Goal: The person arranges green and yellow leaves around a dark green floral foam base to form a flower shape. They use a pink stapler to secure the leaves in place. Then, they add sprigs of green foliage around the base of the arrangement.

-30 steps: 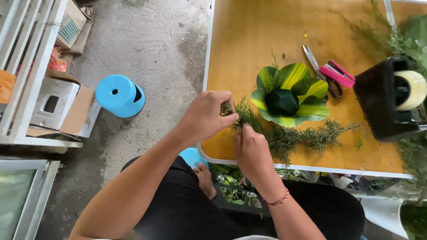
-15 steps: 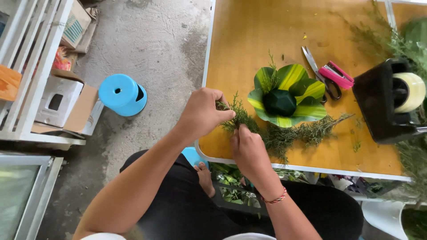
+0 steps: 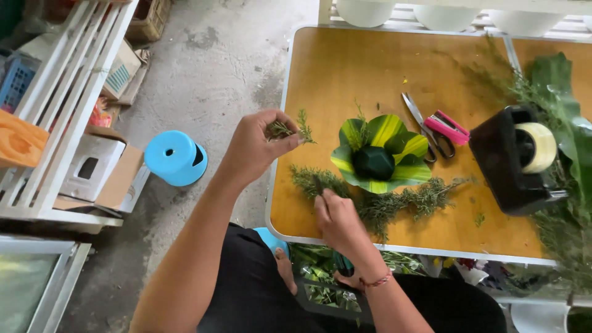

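On the wooden table (image 3: 370,68), beside the leaf-wrapped arrangement (image 3: 377,157), the right hand (image 3: 336,219) pinches the feathery green branch (image 3: 382,200) lying along the near edge, while the left hand (image 3: 256,145), raised over the table's corner, grips a small sprig (image 3: 296,128) in closed fingertips.

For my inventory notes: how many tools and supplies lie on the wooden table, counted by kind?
Scissors: 1
Pink stapler: 1
Black tape dispenser: 1
Leaf arrangement: 1
Total: 4
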